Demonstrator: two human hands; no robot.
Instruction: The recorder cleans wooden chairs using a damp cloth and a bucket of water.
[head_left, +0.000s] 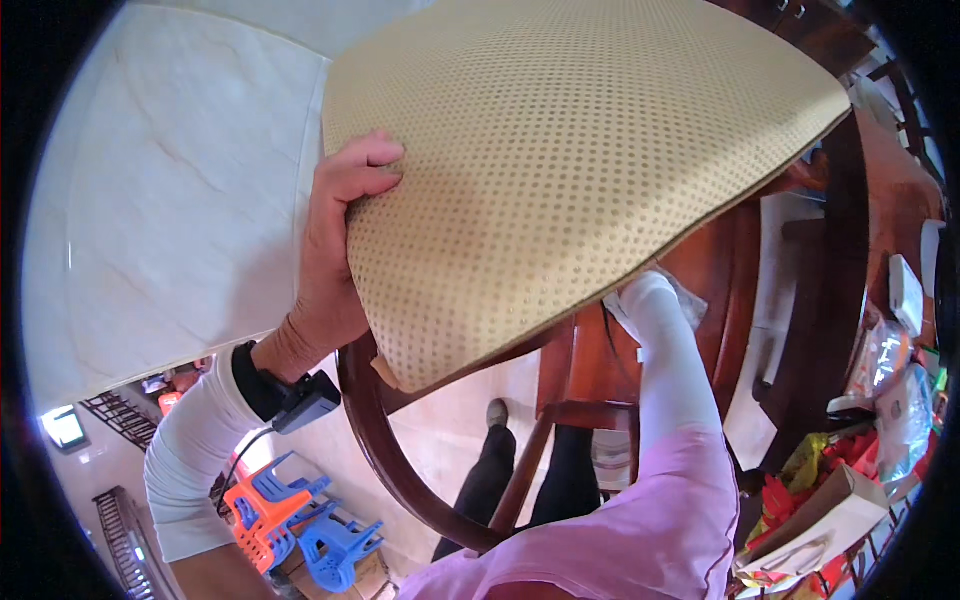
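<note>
A large beige cushion or pad with a dotted surface (540, 172) fills the upper middle of the head view, tilted up. My left hand (337, 217) grips its left edge, fingers curled over the top face. The right forearm, in a white sleeve, reaches beneath the pad's lower edge; the right hand itself is hidden there. Below the pad is a dark red wooden chair (420, 480) with a curved rail. A clear plastic bag (686, 300) lies by the right wrist on a reddish wooden surface (600, 360).
A pale marbled wall (180, 187) rises close on the left. Blue and orange plastic stools (270, 510) stand on the floor at lower left. At lower right are an open cardboard box (825, 517), red and yellow packaging and plastic bags (904, 420).
</note>
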